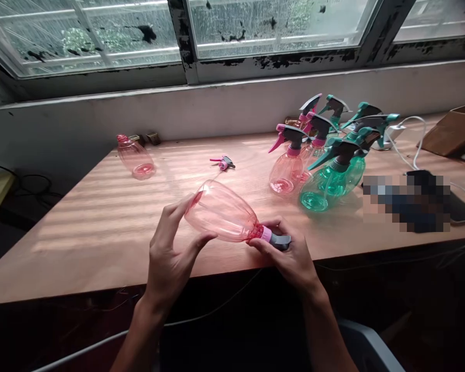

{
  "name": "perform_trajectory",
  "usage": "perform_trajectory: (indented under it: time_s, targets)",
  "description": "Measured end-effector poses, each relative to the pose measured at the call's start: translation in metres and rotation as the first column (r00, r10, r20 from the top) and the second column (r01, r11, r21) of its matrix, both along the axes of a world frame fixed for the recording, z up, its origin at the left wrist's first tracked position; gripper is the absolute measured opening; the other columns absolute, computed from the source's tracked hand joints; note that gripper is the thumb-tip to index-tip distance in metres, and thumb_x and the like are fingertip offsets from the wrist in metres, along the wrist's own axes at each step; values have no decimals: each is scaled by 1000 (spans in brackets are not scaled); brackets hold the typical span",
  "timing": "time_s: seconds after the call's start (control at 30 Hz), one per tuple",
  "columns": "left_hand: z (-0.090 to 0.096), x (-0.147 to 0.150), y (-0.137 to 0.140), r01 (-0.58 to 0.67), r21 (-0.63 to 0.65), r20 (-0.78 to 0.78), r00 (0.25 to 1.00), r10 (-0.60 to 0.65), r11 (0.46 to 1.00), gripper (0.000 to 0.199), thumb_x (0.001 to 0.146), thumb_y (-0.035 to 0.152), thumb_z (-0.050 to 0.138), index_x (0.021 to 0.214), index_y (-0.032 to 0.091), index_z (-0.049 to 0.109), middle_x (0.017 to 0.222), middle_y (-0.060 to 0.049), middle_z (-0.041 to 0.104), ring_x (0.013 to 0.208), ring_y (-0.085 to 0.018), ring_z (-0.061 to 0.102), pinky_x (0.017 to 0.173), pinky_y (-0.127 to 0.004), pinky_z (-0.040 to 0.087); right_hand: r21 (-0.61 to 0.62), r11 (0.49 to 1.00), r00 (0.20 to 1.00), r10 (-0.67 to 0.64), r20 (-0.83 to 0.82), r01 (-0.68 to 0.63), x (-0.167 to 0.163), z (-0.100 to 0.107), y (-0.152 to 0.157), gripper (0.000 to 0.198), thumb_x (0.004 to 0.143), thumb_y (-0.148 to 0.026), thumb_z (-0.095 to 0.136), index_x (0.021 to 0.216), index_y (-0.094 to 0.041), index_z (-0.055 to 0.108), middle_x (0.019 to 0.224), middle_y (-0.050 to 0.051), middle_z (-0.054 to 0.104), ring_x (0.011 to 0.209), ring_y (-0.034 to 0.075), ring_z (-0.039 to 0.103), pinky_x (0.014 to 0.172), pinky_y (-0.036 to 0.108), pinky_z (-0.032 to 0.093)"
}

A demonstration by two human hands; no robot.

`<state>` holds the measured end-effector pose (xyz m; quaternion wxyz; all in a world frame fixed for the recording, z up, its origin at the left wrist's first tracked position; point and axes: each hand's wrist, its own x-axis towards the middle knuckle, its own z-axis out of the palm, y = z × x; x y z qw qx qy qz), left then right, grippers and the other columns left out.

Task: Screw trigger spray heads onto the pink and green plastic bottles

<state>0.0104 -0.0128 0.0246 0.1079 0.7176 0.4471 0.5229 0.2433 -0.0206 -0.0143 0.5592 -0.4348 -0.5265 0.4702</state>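
A clear pink spray bottle (222,214) is held on its side above the table's front edge, its base up to the left and its neck to the right. Around the base end curl the fingers and thumb of my left hand (172,237). My right hand (289,256) grips the other end, at the pink collar and grey spray head (277,239). Part of that spray head is hidden by the right fingers. Beyond the bottle, a loose pink and grey spray head (223,164) lies on the table.
A pink bottle without a spray head (135,159) stands at the back left. Several pink spray bottles (287,173) and green spray bottles (315,191) stand together at the right. Further right are a blurred-out patch (408,204), white cables (424,139) and a brown box (451,129).
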Motion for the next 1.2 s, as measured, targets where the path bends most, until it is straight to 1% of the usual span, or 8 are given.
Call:
perform_trajectory:
  time_s: [0.2, 0.4, 0.6, 0.8, 0.9, 1.0, 1.13, 1.2]
  targets:
    - [15, -11, -10, 199, -108, -22, 979, -203, 974, 77, 78, 36, 89, 146, 32, 53, 153, -9, 58, 144, -35, 53, 124, -56, 41, -249, 918, 929, 233, -287, -308, 9, 5, -5, 38, 85, -56, 80, 92, -20, 69, 75, 3, 79, 72, 25, 80, 73, 36, 65]
    - [25, -4, -19, 51, -81, 71, 996, -46, 995, 47, 84, 38, 84, 123, 26, 61, 141, -9, 64, 137, -33, 60, 120, -57, 46, -98, 974, 975, 192, -116, -203, 7, 10, -13, 28, 85, -43, 85, 96, -21, 71, 85, 5, 81, 85, 23, 79, 79, 32, 62]
    - [36, 0, -26, 91, 140, -98, 992, -77, 986, 58, 81, 22, 86, 129, 34, 58, 162, -4, 46, 153, -35, 41, 120, -60, 44, -147, 863, 805, 372, -462, -484, 8, 15, -21, 43, 96, -62, 63, 89, -20, 62, 64, 0, 71, 54, 19, 72, 53, 29, 61]
    - [28, -3, -14, 35, -216, 172, 985, 3, 976, 53, 98, 29, 64, 149, 34, 50, 164, -6, 45, 146, -31, 50, 117, -50, 50, 55, 997, 981, 56, -187, -46, -11, 15, -29, 25, 90, -38, 82, 102, -24, 65, 82, 1, 80, 70, 17, 76, 60, 22, 58]
    - [27, -7, -12, -7, -326, 452, 877, 163, 945, 51, 102, 48, 53, 149, 26, 51, 152, -11, 59, 136, -31, 60, 110, -49, 55, 288, 955, 995, -89, 38, 75, -16, 8, -30, 29, 83, -33, 89, 103, -26, 69, 83, -1, 79, 65, 16, 73, 59, 23, 57]
    - [31, -12, -14, -12, -404, 375, 910, 177, 915, 65, 100, 68, 43, 136, 18, 66, 136, -14, 70, 133, -36, 62, 114, -54, 49, 422, 903, 973, -168, 161, 86, -20, 3, -27, 34, 77, -30, 93, 103, -26, 71, 77, -1, 77, 61, 16, 70, 58, 25, 57]
    - [43, -15, -25, 61, -313, 128, 992, -22, 948, 51, 90, 54, 72, 136, 34, 69, 151, -3, 62, 147, -36, 50, 124, -53, 38, 76, 993, 970, 108, -216, -93, -19, 3, -19, 29, 89, -41, 82, 102, -23, 63, 72, 0, 77, 57, 18, 72, 57, 28, 60]
    - [49, -13, -34, 177, -284, 120, 982, -148, 942, 53, 89, 42, 77, 140, 44, 64, 163, 3, 49, 156, -33, 36, 128, -53, 32, -80, 954, 871, 228, -436, -290, -13, 3, -14, 31, 93, -48, 76, 99, -23, 59, 66, -2, 74, 53, 17, 72, 57, 29, 62]
